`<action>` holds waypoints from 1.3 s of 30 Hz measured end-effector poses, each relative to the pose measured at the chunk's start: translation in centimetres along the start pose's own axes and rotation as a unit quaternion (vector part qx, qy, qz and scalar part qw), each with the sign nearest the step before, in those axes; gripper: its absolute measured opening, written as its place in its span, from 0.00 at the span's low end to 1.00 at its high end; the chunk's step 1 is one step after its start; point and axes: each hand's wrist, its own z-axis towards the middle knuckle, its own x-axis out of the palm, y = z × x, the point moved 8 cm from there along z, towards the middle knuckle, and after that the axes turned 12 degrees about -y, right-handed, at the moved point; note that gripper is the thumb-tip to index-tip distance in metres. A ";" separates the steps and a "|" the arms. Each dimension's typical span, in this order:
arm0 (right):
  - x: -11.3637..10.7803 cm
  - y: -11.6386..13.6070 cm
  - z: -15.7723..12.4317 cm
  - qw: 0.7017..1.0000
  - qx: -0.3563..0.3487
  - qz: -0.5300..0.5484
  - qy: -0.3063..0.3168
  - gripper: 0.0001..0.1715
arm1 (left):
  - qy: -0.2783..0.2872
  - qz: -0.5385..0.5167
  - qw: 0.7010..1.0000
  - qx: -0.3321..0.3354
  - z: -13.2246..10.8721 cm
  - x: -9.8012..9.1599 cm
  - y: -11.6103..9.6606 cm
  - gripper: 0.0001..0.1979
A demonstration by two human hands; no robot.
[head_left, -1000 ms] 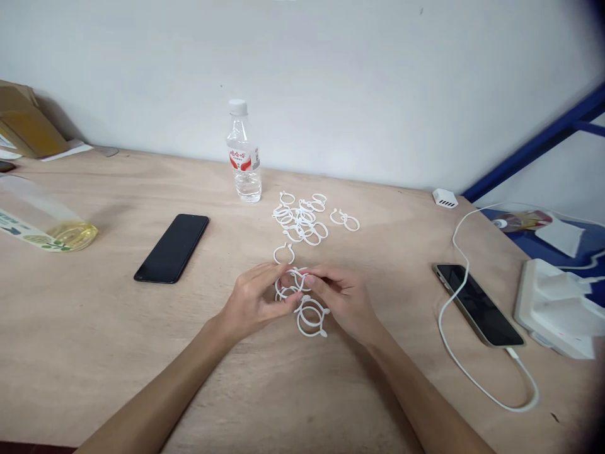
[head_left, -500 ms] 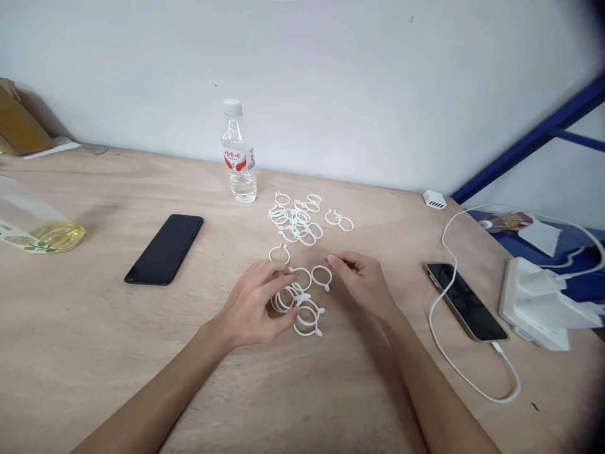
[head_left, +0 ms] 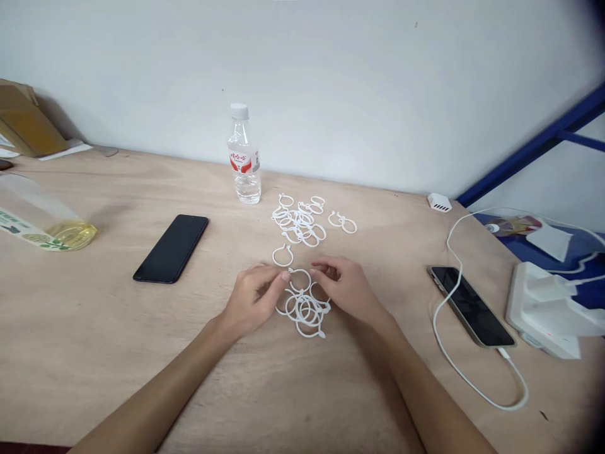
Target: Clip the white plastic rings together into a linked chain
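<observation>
On the near part of the wooden table [head_left: 283, 391], both forearms reach in from the near edge and meet over a tangle of linked rings [head_left: 306, 309], white plastic hoops lying flat between the two hands. The left hand [head_left: 253, 296] is curled, with thumb and forefinger pinched on the rim of the tangle's farthest hoop. The right hand [head_left: 348, 290] is loosely curled, its fingertips at the tangle's far right edge; I cannot tell whether it grips a hoop or only touches it. Just beyond the hands lies a single ring [head_left: 283, 255], apart from the rest. To the left a black phone [head_left: 171, 248] lies face up, and to the right a second phone [head_left: 470, 306] has a white cable [head_left: 477, 381] plugged into its near end. The cable loops past a white power strip [head_left: 548, 309] at the right edge. Farther out is a loose pile of rings [head_left: 300, 221], with a pair of rings [head_left: 344, 222] just to its right. At the far left, a clear bottle lying on its side [head_left: 47, 224] holds yellow liquid pooled at its right end. Near the wall, an upright, capped water bottle [head_left: 244, 157] holds clear water in its lower part only. A small white adapter [head_left: 438, 202] sits far right, and a cardboard box [head_left: 23, 120] far left.
</observation>
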 end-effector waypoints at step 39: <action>2.4 2.4 -1.5 0.957 0.085 0.275 0.026 0.16 | -0.044 -0.001 0.990 0.137 -0.4 -0.3 -1.0 0.12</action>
